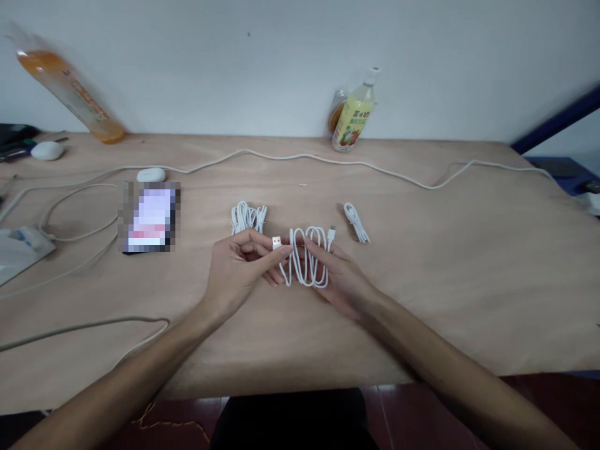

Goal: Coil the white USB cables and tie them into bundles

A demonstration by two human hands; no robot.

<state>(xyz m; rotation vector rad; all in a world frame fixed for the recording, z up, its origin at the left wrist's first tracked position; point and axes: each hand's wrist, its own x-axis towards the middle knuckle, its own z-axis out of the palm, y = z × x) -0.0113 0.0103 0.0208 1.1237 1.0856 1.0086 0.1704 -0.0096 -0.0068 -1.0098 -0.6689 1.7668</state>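
Observation:
A white USB cable (304, 265) in loose coils is held above the table between my two hands. My left hand (244, 259) pinches it near the USB plug (276, 241), with the thumb pressed on the left coils. On the other side my right hand (340, 275) is closed on the coils, its thumb in front and the fingers partly hidden behind. The cable's other connector (332, 234) sticks up beside the right thumb. Behind my left hand lie bundled white cables (246, 215), partly covered by it. A small folded white cable (356, 222) rests to the right.
A phone (152, 219) and a white case (150, 174) lie at the left. Along the wall stand an orange drink bottle (70, 97) and a yellow-labelled bottle (355, 119). A long white cord (304, 156) crosses the table's back. The front edge is close to my forearms.

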